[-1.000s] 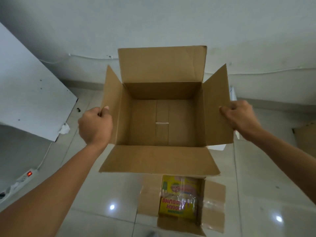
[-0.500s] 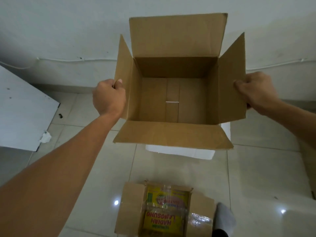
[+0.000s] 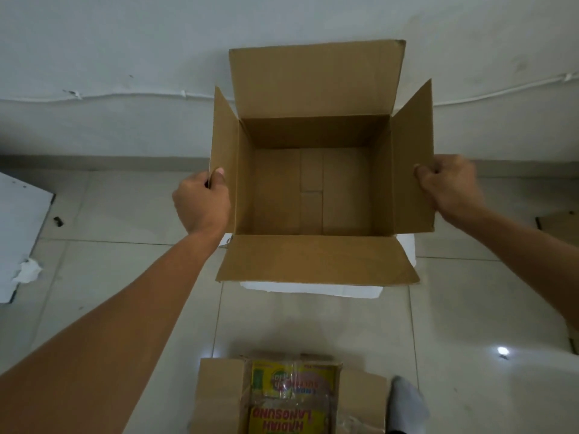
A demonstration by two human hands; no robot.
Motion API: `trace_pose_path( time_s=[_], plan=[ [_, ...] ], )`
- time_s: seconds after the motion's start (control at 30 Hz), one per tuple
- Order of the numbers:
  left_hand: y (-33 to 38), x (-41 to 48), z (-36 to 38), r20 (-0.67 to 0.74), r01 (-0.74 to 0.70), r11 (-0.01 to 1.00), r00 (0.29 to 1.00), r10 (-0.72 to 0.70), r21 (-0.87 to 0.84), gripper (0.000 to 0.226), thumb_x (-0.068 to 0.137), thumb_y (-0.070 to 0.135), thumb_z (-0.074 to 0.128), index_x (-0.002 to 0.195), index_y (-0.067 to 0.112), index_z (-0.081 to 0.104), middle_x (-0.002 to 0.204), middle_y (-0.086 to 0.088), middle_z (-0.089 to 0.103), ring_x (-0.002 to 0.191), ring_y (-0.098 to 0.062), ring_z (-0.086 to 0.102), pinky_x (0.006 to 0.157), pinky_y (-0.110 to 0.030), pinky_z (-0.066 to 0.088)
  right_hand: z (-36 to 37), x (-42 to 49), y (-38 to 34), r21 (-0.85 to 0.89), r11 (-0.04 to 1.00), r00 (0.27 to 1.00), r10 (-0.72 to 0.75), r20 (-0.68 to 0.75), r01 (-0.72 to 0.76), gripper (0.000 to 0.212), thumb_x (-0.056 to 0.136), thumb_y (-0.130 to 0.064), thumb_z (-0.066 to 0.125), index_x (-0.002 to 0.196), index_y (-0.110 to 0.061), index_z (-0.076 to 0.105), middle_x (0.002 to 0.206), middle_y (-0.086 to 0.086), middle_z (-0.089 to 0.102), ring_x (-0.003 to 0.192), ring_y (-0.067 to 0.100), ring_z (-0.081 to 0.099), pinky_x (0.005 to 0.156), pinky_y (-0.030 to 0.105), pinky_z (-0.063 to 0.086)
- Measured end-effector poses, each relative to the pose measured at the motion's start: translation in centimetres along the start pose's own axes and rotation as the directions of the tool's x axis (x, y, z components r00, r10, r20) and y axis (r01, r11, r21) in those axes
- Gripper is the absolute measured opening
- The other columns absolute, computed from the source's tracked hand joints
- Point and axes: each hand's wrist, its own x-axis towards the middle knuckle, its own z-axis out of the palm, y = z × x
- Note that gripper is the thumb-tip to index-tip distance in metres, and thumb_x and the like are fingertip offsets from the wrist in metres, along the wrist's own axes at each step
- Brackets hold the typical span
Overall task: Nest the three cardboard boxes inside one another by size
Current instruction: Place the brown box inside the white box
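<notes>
Big cardboard box [image 3: 313, 189] is sitting open-side up, all four flaps splayed out, interior empty. Left hand [image 3: 202, 203] is gripping the left flap [image 3: 223, 158], fingers [image 3: 219, 175] curled and pinching its edge. Right hand [image 3: 449, 187] is doing the same on the right flap [image 3: 413, 158], fingers closed around its outer edge. Can't tell whether the box is resting on the white foam slab [image 3: 313, 289] peeking out underneath or hovering above it. Smaller box [image 3: 288, 399] with yellow printed wrap is lying on the tiled floor [image 3: 125, 270] nearer the camera, well apart from the big one. Grey sock [image 3: 405, 402] is showing just beside it.
</notes>
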Motion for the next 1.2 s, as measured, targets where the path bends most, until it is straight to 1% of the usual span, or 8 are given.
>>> trace_pose_path(
  time_s=[0.07,0.2,0.4,0.53,0.87,0.93,1.07,1.2],
  plan=[
    [-1.0,0.0,0.8,0.011,0.017,1.0,1.0,-0.016,-0.013,0.048,0.092,0.024,0.06,0.048,0.017,0.04,0.047,0.002,0.04,0.042,-0.012,0.037,0.049,-0.022,0.035,0.9,0.5,0.6,-0.024,1.0,1.0,0.009,-0.014,-0.009,0.027,0.095,-0.028,0.051,0.081,-0.006,0.059,0.084,0.017,0.066,0.078,0.036,0.066,0.071,0.044,0.057],
    [-2.7,0.2,2.5,0.034,0.014,1.0,0.999,-0.015,0.012,0.045,0.092,0.025,0.059,0.05,0.018,0.044,0.047,0.003,0.042,0.041,-0.01,0.038,0.046,-0.019,0.033,2.6,1.1,2.2,-0.063,0.998,1.0,0.02,-0.001,-0.02,0.027,0.095,-0.026,0.05,0.087,-0.004,0.062,0.085,0.019,0.067,0.076,0.035,0.066,0.068,0.038,0.055],
    [-5.5,0.8,5.0,0.074,0.05,0.996,0.996,-0.056,0.073,0.045,0.092,0.026,0.058,0.051,0.012,0.046,0.045,0.001,0.041,0.04,-0.013,0.037,0.048,-0.02,0.033,5.5,2.2,4.7,-0.048,0.992,0.992,0.117,0.057,-0.114,0.03,0.095,-0.025,0.05,0.094,0.003,0.062,0.096,0.024,0.068,0.086,0.039,0.067,0.08,0.052,0.056],
    [-6.8,0.7,6.6,0.064,0.083,0.991,0.994,-0.089,0.101,0.05,0.092,0.025,0.058,0.046,0.022,0.039,0.044,0.004,0.04,0.039,-0.009,0.037,0.046,-0.018,0.027,7.2,3.2,6.2,-0.049,0.985,0.982,0.171,0.076,-0.168,0.033,0.094,-0.026,0.052,0.096,0.006,0.062,0.098,0.028,0.068,0.087,0.042,0.067,0.08,0.057,0.055],
    [-9.2,1.1,8.2,0.075,0.078,0.983,0.993,-0.091,0.164,0.041,0.095,0.027,0.055,0.057,0.013,0.047,0.049,0.006,0.042,0.043,-0.004,0.039,0.046,-0.014,0.027,9.4,4.9,7.8,-0.002,0.967,0.963,0.253,0.098,-0.254,0.021,0.092,-0.031,0.057,0.094,-0.01,0.058,0.106,0.019,0.067,0.094,0.036,0.066,0.084,0.053,0.055],
    [-9.1,1.2,8.3,0.086,0.06,0.984,0.993,-0.076,0.17,0.032,0.096,0.026,0.053,0.07,0.009,0.058,0.059,0.0,0.053,0.05,-0.004,0.045,0.054,-0.017,0.037,9.6,5.1,7.8,0.018,0.962,0.957,0.27,0.105,-0.273,0.028,0.093,-0.033,0.056,0.104,-0.008,0.06,0.108,0.017,0.066,0.094,0.034,0.066,0.083,0.051,0.056],
    [-9.3,0.8,8.4,0.123,-0.003,0.979,0.992,-0.022,0.203,0.029,0.095,0.027,0.055,0.117,0.009,0.06,0.11,-0.01,0.066,0.097,-0.022,0.062,0.08,-0.027,0.043,10.0,5.4,7.5,-0.029,0.97,0.965,0.243,0.097,-0.242,0.028,0.093,-0.029,0.056,0.115,-0.011,0.056,0.098,0.009,0.059,0.078,0.027,0.062,0.063,0.038,0.057],
    [-9.9,-0.2,8.3,0.238,-0.084,0.965,0.971,0.023,0.247,0.028,0.091,0.021,0.057,0.116,0.007,0.061,0.114,-0.014,0.065,0.104,-0.029,0.06,0.091,-0.034,0.045,10.1,5.1,7.4,-0.097,0.973,0.972,0.216,0.094,-0.207,0.034,0.088,-0.021,0.063,0.119,-0.011,0.052,0.094,0.005,0.052,0.082,0.028,0.06,0.059,0.037,0.056]
  ],
)
